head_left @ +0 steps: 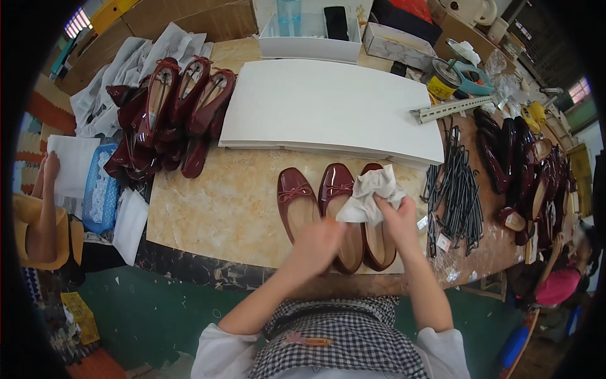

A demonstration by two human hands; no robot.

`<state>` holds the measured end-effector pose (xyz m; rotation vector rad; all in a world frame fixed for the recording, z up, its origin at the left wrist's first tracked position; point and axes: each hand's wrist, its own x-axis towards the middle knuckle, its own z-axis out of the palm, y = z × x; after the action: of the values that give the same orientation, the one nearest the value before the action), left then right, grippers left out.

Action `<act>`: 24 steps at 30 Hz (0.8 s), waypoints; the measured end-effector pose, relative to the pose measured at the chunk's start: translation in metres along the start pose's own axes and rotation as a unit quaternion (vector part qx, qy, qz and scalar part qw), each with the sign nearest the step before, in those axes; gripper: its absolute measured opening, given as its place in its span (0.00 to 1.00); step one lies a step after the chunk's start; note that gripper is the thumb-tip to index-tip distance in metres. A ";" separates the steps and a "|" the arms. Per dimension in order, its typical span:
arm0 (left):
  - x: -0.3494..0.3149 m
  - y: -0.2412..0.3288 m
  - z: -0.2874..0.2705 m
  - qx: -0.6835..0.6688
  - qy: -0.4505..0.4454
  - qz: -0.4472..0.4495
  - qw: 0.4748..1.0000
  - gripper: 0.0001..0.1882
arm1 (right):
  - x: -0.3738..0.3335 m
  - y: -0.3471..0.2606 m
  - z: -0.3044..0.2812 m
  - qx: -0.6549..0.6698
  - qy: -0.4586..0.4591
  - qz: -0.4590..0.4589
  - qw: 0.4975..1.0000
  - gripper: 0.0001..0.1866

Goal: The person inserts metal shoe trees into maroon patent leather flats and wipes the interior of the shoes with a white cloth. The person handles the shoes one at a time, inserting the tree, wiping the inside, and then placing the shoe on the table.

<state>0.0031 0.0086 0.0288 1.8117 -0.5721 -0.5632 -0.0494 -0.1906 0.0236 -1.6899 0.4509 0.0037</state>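
Three glossy dark red ballet flats with small bows stand side by side, toes away from me: a left one [295, 194], a middle one [336, 180] and a right one [380, 251]. A crumpled white sheet [368, 199], cloth or paper, is pinched in my right hand [398, 218] above the right flat and hides part of its toe. My left hand [317, 245] is curled closed over the left and middle flats, close to the sheet's lower left end. What its fingers hold, if anything, is hidden.
Beyond the flats lies a stack of white board [334, 107]. Piled red flats [170, 120] stand at left, more [527, 164] at right beside black rods [456, 189]. A white box [309, 49] holds a phone. Other people's arms [44, 215] show at left; another person [558, 284] sits right.
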 end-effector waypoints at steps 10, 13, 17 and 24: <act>-0.032 -0.006 0.038 0.333 -0.091 0.186 0.920 0.15 | 0.034 0.009 0.063 -0.525 -0.009 -0.271 0.807 0.28; -0.033 -0.006 0.040 0.325 -0.083 0.188 0.923 0.14 | 0.025 -0.014 0.029 -0.411 -0.015 -0.236 0.880 0.34; -0.035 -0.006 0.041 0.334 -0.086 0.212 0.914 0.14 | 0.037 -0.002 0.034 -0.516 0.025 -0.196 0.833 0.40; -0.025 -0.007 0.035 0.365 -0.147 0.235 0.889 0.19 | 0.063 0.011 0.057 -0.539 0.143 -0.206 0.804 0.26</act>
<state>-0.0377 0.0011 0.0150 2.1702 -1.5466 -0.2954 0.0195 -0.1558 -0.0127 -2.9262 0.2877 -0.3869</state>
